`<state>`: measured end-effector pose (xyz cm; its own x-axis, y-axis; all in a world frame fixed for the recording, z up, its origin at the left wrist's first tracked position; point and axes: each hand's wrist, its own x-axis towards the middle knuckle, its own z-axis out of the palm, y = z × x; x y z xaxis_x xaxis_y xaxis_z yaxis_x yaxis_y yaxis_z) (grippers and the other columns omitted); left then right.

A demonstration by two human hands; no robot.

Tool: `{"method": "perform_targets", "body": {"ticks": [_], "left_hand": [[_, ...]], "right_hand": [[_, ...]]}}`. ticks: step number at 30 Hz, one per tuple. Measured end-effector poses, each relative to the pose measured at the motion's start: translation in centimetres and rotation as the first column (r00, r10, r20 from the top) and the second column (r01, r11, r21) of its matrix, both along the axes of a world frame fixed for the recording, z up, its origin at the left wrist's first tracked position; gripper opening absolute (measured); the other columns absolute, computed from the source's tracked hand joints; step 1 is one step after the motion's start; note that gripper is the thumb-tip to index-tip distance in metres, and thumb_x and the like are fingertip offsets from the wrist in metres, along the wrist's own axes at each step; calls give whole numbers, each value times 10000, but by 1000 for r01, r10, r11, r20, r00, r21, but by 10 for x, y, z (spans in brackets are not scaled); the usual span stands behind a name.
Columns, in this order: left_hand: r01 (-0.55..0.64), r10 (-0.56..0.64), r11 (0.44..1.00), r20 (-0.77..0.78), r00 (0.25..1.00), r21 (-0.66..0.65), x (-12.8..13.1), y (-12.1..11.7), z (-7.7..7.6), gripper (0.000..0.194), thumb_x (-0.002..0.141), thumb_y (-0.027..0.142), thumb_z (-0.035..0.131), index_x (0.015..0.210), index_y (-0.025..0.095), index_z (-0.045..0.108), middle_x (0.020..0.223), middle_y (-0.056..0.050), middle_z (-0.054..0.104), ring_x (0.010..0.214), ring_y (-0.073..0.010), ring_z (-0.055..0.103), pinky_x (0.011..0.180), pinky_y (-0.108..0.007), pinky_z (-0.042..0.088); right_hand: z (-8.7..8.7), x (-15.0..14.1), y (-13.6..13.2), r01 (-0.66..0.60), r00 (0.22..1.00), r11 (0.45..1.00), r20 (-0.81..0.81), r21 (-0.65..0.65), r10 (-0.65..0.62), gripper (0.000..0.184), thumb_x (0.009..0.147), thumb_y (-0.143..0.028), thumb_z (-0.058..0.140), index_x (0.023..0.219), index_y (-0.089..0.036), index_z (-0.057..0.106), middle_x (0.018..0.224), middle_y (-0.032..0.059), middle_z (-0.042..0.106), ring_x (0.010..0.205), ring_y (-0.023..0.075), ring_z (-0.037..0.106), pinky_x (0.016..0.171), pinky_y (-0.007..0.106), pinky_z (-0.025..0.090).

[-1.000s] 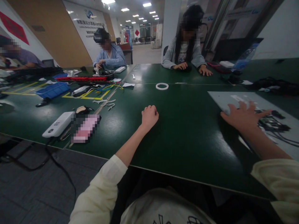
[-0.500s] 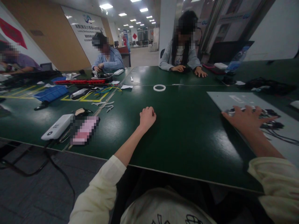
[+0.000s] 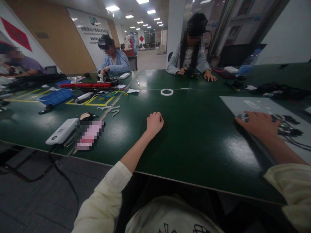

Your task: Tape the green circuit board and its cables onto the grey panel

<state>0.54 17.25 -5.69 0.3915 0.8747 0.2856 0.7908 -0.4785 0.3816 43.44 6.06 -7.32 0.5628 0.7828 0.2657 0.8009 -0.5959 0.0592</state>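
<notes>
My left hand (image 3: 155, 124) rests on the green tabletop, its fingers curled into a loose fist. Nothing shows in it. On the right, my right hand (image 3: 262, 127) lies over a grey board (image 3: 230, 103), with bent fingers and the thumb toward the board's left edge. A small silvery piece (image 3: 243, 116) shows beside the thumb. Dark cables with connectors (image 3: 290, 131) lie just right of that hand, partly covered by it. My fingertips are hidden, so whether they grip anything cannot be seen.
A white tape roll (image 3: 167, 92) lies ahead on the green table (image 3: 194, 136). To the left are a white power bank (image 3: 62, 132), a blurred pink phone (image 3: 89, 136), a blue bin (image 3: 55, 97) and tangled wires (image 3: 111, 94). Other people sit at the far side.
The fingers of my right hand, spread wide before, are now bent and closer together over the cables. My left hand stays in place. The view has shifted slightly.
</notes>
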Motion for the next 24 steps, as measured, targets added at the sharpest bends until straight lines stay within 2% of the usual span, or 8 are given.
{"method": "perform_targets", "body": {"ticks": [7,10,12,14,16,18,21,24], "left_hand": [[20,-20,1000,7,1000,13,1,1,-2,46,861,219,491,856,180,514,923,-32,559,887,-160,522,788,-309,438],[6,-5,1000,-8,1000,14,2,0,-1,42,863,211,482,859,181,512,931,-38,560,908,-169,523,799,-319,435],[0,0,1000,-17,1000,7,3,-1,0,52,869,210,469,863,183,512,943,-43,561,924,-175,524,809,-327,432],[-1,1,1000,-17,1000,-4,3,-2,1,53,870,210,468,861,184,514,947,-45,562,928,-177,524,813,-329,432],[8,-8,1000,-9,1000,-8,3,-3,2,46,866,211,479,859,184,516,945,-42,563,925,-174,525,813,-327,435],[16,-16,1000,-3,1000,-6,3,-3,2,38,860,208,489,856,185,519,938,-39,565,917,-172,526,810,-324,439],[19,-19,1000,-4,1000,-1,3,-2,2,40,860,208,489,851,186,521,929,-38,568,911,-170,526,812,-323,442],[36,-36,999,-4,999,-1,3,-2,1,49,864,214,482,854,186,520,930,-34,569,907,-166,525,813,-321,444]], "right_hand": [[-1,9,-2,-13,1000,1000,20,-3,13,669,839,-607,268,1333,-183,424,1316,205,433,1188,368,353,903,554,242],[0,4,-4,3,1000,998,12,60,-3,659,854,-591,246,1331,-176,431,1293,198,461,1185,350,381,928,527,245],[2,2,-6,17,1000,989,-6,148,-16,647,869,-569,222,1316,-161,452,1263,194,492,1161,335,417,932,491,274],[3,3,-10,30,999,957,-34,288,-21,634,887,-533,208,1297,-129,475,1225,205,519,1138,312,448,917,440,316],[3,9,-14,43,998,900,-60,434,-18,602,902,-472,210,1279,-97,492,1202,215,535,1146,289,450,923,398,331],[2,21,-19,121,991,838,-115,532,-70,541,903,-386,235,1251,-84,518,1190,217,543,1169,273,433,948,383,314],[-1,42,-26,271,960,776,-218,570,-175,473,860,-280,316,1207,-70,559,1166,229,551,1179,267,414,943,397,297],[-5,58,-32,280,958,743,-219,608,-182,472,830,-285,379,1180,-45,585,1135,256,551,1168,273,415,905,421,294]]}}
